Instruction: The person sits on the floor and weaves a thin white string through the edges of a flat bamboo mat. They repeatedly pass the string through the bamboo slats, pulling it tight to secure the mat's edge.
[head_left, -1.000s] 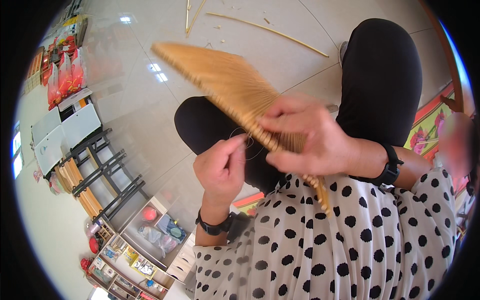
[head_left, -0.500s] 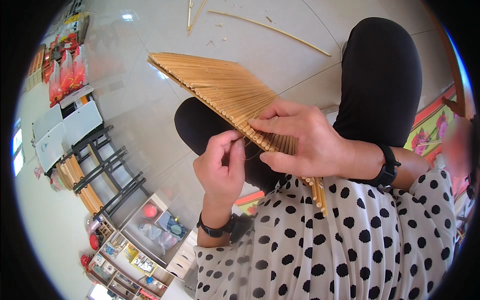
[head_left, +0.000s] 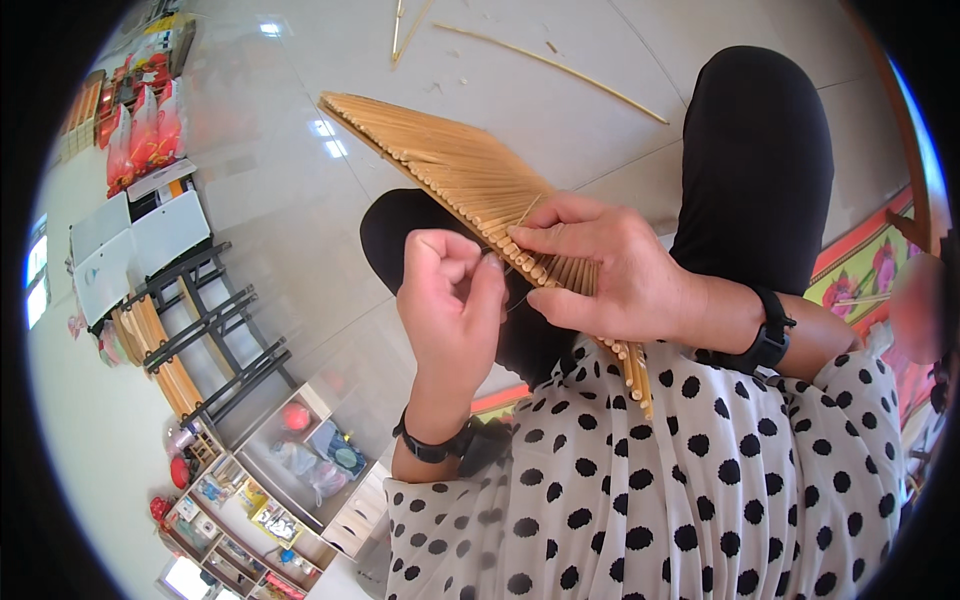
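Note:
A mat of thin tan stalks (head_left: pixel 450 150) lies slanted above my lap, its stalks side by side and their round cut ends along the near left edge. My right hand (head_left: pixel 615 265) grips it near its lower end, thumb on the cut ends and fingers over the top. A thin pale strand (head_left: pixel 529 207) sticks up beside my right fingertips. My left hand (head_left: pixel 450 300) is closed at the mat's left edge, thumb and forefinger pinched together. A fine thread (head_left: pixel 513 270) runs between those fingertips and the stalk ends; part of it is hidden.
Loose stalks (head_left: pixel 555 68) and small scraps lie on the tiled floor ahead. My dark-trousered knees (head_left: pixel 755 150) rise on both sides of the mat. Folded black metal frames (head_left: pixel 215 330), shelves (head_left: pixel 235 515) and red bags (head_left: pixel 145 130) stand along the left wall.
My left hand has moved up a little and turned, still pinched near the stalk ends. The pale strand by my right fingers now stands up more visibly. My right hand keeps its grip.

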